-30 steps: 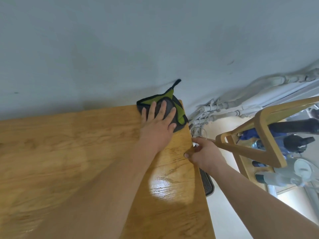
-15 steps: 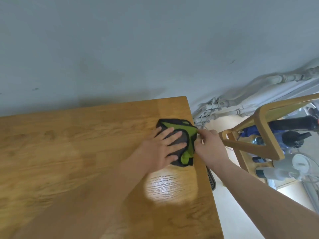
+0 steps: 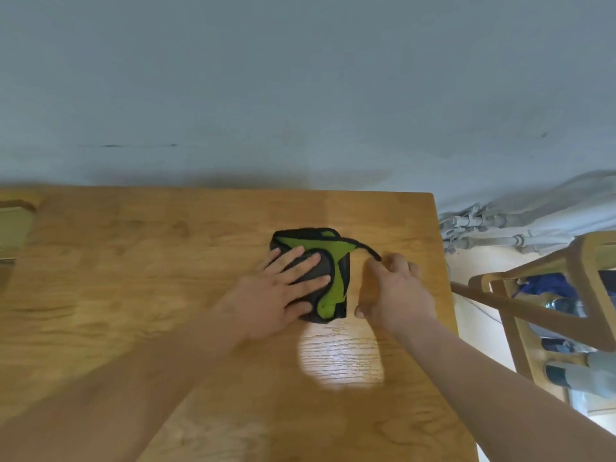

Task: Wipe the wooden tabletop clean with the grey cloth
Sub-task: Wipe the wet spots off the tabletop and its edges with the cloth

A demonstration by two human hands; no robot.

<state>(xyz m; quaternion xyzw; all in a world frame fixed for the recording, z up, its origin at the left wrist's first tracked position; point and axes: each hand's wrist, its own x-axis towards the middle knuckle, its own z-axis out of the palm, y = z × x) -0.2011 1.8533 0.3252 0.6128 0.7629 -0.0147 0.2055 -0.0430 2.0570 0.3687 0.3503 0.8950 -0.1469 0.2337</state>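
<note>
Grey cloth (image 3: pixel 335 271) folded on tabletop (image 3: pixel 150 295) toward far-right corner, left hand (image 3: pixel 270 298) flat on it, fingers (image 3: pixel 306 263) spread; right hand (image 3: pixel 396 291) beside its loop (image 3: pixel 365 249), grip unreadable in blur; suggest even pressure, overlapping passes along the grain.

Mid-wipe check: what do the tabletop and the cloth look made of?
Tabletop: wood or veneer, by its grain; glossy sealed finish, since it mirrors a light patch. Cloth: soft fabric, perhaps microfibre, grey with green panels and dark stitched edging; it lies folded under the left hand.
</note>
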